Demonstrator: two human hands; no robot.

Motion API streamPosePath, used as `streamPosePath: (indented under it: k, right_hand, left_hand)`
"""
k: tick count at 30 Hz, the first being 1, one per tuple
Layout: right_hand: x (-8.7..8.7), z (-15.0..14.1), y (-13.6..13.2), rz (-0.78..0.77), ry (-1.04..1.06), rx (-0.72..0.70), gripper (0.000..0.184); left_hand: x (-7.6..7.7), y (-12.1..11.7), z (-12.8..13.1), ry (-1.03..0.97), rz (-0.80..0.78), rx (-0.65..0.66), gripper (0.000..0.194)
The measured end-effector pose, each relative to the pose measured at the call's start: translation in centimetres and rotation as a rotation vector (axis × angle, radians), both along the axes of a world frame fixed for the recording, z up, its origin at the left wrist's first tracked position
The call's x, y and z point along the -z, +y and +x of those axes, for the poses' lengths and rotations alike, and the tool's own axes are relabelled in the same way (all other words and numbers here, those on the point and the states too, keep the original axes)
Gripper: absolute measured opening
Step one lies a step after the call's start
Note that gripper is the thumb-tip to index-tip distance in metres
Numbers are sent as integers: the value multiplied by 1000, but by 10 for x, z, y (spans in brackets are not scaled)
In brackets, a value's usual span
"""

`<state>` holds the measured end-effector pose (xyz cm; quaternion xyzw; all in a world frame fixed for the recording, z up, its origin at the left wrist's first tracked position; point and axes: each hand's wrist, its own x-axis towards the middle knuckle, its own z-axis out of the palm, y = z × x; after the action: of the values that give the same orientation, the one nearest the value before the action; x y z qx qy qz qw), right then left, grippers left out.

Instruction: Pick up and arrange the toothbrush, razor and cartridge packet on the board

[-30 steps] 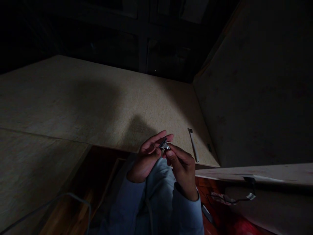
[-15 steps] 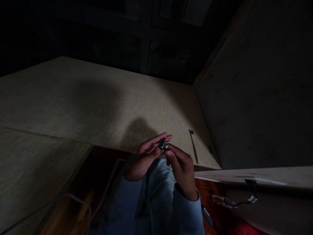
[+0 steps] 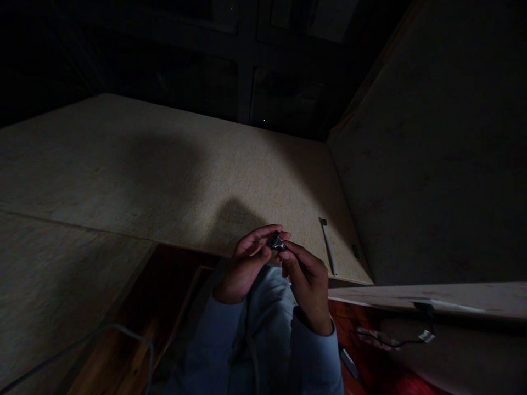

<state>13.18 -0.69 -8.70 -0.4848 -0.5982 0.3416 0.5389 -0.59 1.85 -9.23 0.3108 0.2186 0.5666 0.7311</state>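
- Gently pinch the small, dark and silvery metal piece (image 3: pixel 277 242), raised over the lap just off the near edge of the pale, mottled tabletop (image 3: pixel 247 164).
- Gripped at its right end between the thumb and forefinger of the bare right hand (image 3: pixel 308 278), nearly closed; best to hold this end firm as the anchor.
- Steadied on its left side by the thumb of the bare left hand (image 3: pixel 242 269), below long, loosely curved fingers, partly open behind; impossible to tell how hard pressed.
- Better to work with fingertips only, lightly, without squeezing, and to turn at the wrist rather than slide the grip; could slip from so small a hold.
- Worth tilting toward the light, being dim and partly covered by fingers; too small and dark to make out in detail.
- To the right on the tabletop, see the slim white stick with a dark head (image 3: pixel 330 249), like a toothbrush, lying near the edge; mind with the right elbow.
- Farther right, by the wall, notice a small, dark green block (image 3: pixel 355 251).
- At near left, beware of a looping grey cable (image 3: pixel 119 327); at near right, below the table, of a black cord with a white tag (image 3: pixel 426 336).
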Motion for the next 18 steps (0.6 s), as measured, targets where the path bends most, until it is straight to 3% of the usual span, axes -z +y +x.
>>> streamPosePath:
  k: [8,18]
  right_hand:
    - [0,-1,0,48,18,37,20]
    - [-2,1,0,20,-4,10,21]
  left_hand:
    - [-1,-1,4,28,-4,-70,46]
    - [-1,-2,1,78,6,-20,47]
